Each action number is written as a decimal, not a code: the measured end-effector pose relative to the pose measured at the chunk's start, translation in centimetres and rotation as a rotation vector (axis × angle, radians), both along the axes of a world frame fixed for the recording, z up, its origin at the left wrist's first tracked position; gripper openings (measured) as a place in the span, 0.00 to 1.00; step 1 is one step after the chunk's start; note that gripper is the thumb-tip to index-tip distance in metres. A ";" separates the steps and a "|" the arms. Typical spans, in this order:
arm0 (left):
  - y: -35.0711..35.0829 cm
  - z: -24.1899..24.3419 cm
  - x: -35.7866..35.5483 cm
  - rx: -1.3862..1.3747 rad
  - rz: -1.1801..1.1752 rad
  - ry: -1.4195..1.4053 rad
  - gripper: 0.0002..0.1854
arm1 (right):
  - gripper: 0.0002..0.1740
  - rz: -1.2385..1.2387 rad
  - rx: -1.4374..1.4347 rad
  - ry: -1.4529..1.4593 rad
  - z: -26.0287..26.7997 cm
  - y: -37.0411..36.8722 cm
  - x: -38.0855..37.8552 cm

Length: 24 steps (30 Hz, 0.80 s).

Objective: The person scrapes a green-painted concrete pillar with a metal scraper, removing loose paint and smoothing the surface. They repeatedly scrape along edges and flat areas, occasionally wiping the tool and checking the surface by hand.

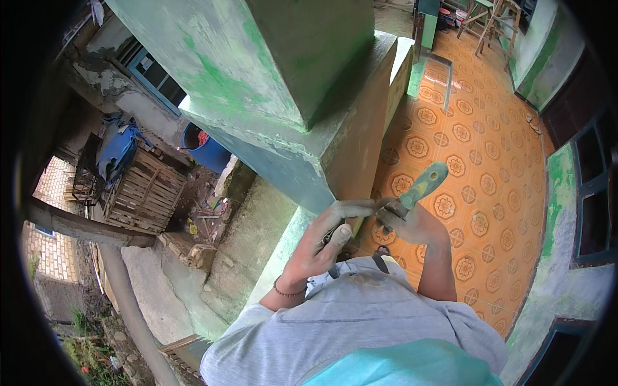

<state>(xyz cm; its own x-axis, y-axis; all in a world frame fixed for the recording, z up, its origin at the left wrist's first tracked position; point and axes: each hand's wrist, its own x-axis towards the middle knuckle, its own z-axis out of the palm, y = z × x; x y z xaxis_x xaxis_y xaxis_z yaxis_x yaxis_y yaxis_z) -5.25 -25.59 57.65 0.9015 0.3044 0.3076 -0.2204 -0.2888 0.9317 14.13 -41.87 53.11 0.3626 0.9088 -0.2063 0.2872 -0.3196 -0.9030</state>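
Note:
My right hand [410, 224] is closed around a hand tool, likely a scraper or putty knife, whose green and yellow handle [425, 184] points up and away to the right. Its blade is mostly hidden by the fingers. My left hand [328, 236] is beside it, fingertips meeting the right hand at the tool's dark end. Between the left thumb and fingers a small dark item shows, too hidden to name. Both hands are dusty and stand close to the corner of a masonry pillar base [357, 144] with worn green and pale paint.
An orange patterned tile floor [483, 202] lies to the right, with wooden trestles [497, 29] at its far end. Beyond the low wall at left are a wooden slatted crate [145, 193], a blue barrel [207, 152] and rubble. A green-patched wall [555, 207] with windows runs along the right.

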 end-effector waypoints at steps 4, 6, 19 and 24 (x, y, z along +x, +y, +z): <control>-0.3 -0.4 -0.1 0.065 -0.213 -0.028 0.17 | 0.22 0.072 -0.283 -0.044 -1.2 -0.9 -4.1; -0.5 -0.9 0.4 0.038 -0.295 -0.009 0.16 | 0.20 0.113 -0.252 -0.017 -1.6 -0.9 -5.4; -1.1 0.6 -1.7 0.332 -0.126 -0.224 0.23 | 0.39 -0.055 0.756 -0.391 2.9 -2.3 -7.7; -1.8 0.9 -3.5 0.520 0.107 -0.361 0.26 | 0.40 0.067 0.930 -0.505 4.2 0.6 -9.7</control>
<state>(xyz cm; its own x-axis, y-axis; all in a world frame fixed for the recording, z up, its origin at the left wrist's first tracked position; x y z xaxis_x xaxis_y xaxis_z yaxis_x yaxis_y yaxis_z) -8.72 -27.40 58.50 0.6865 0.1165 0.7177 -0.4388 -0.7207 0.5367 4.42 -41.30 57.31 0.1556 0.6532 0.7411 0.6886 0.4662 -0.5555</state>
